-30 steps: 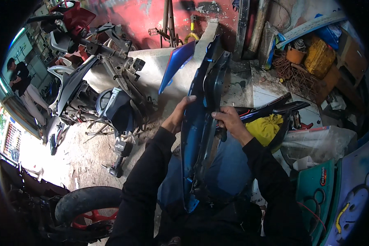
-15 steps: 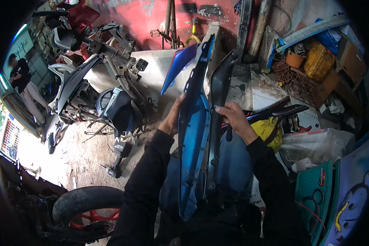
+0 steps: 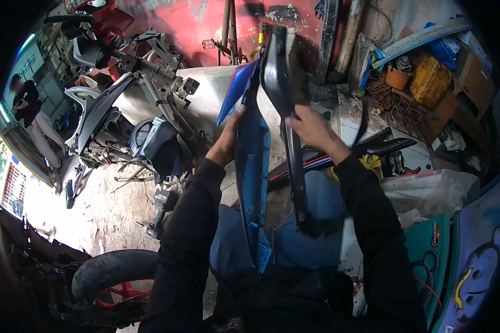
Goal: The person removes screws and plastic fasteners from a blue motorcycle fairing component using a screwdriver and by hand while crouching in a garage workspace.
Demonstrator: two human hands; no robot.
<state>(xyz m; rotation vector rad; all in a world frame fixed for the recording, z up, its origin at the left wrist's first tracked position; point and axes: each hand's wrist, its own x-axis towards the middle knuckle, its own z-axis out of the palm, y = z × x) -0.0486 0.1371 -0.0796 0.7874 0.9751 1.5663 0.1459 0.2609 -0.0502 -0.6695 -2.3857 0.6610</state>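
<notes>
My left hand point(image 3: 228, 135) is closed around the edge of a long blue motorcycle body panel point(image 3: 254, 161). Its hollow blue inner side with small clips shows, and its narrow tail hangs down over my lap. At its upper end a dark blue-purple outer face point(image 3: 236, 86) juts to the left. In my right hand point(image 3: 315, 131) is a long black plastic trim piece point(image 3: 276, 75), gripped near its middle. The wide glossy top of that piece overlaps the panel's upper end from this view; whether they touch I cannot tell. Its lower end is smeared by motion.
On the left stand a stripped motorcycle point(image 3: 150, 94) and a tire point(image 3: 114, 277). A power drill point(image 3: 160, 213) lies on the floor. More dark trim parts point(image 3: 366, 147) rest on the right, beside plastic wrapping point(image 3: 433, 191). One person point(image 3: 30, 108) stands far left.
The black trim piece has swung up and left at its top, and its glossy face now shows. My left hand and the blue panel have shifted slightly left.
</notes>
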